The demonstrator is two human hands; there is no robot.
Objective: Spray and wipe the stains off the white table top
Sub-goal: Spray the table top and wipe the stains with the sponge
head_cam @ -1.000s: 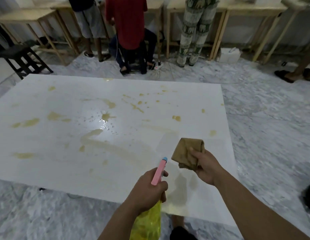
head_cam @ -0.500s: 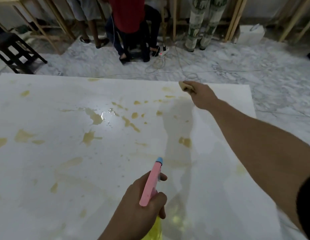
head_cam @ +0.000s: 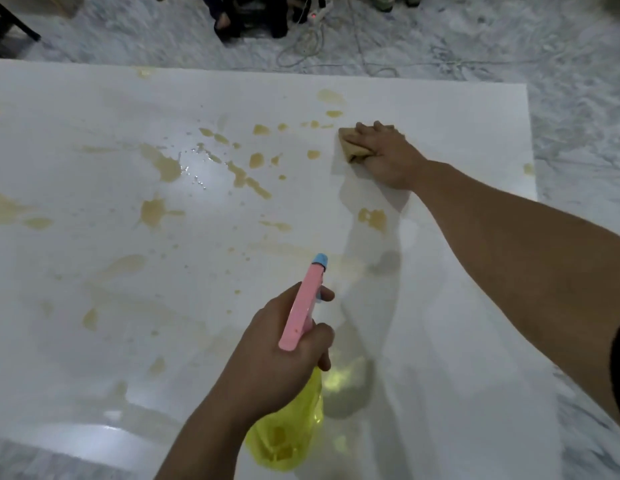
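Note:
The white table top fills most of the view and carries several yellow-brown stains across its middle and left. My right hand lies flat on a folded tan cloth, pressing it onto the table near the far right. My left hand grips a spray bottle with a pink head, blue nozzle and yellow body, held above the near part of the table, nozzle aimed away from me. A wet sheen with droplets lies among the middle stains.
Beyond the far edge lies marble floor with cables and a power strip, and a person's feet by a dark stool. A dark chair leg shows at top left. Marble floor runs along the table's right side.
My right hand went from holding the cloth in the air to reaching the far edge, then came down flat with the cloth on the table. The view moved closer over the table.

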